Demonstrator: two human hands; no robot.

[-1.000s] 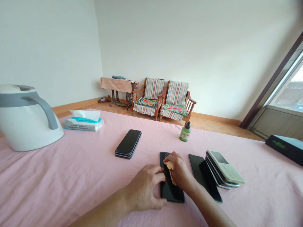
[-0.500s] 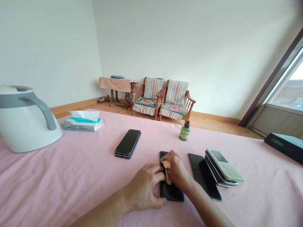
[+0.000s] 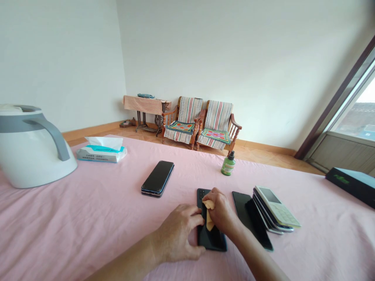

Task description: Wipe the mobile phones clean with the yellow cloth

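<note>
A dark smartphone (image 3: 215, 242) lies back side up on the pink cloth, its camera lenses at the top left corner. Along its left edge rest the bent fingers and thumb of my left hand (image 3: 182, 234), bracing it. My right hand (image 3: 221, 210) is closed around a yellow wiping cloth (image 3: 209, 223), pressed on the phone's back. Just to the right, two dark phones (image 3: 243, 205) overlap, one leaning against a stack topped by a white keypad phone (image 3: 278, 207). Another small stack of phones (image 3: 158, 177) sits to the left.
A green spray bottle (image 3: 228, 164) stands beyond the hands. Far left are a white-and-grey kettle (image 3: 32, 152) and a tissue pack (image 3: 101, 152). A black box (image 3: 351, 183) lies at the right edge. Two wooden chairs (image 3: 216, 121) stand behind the pink-covered surface (image 3: 117, 210).
My right hand has slid the yellow cloth slightly right and down across the phone's back. My left hand stays at the phone's edge.
</note>
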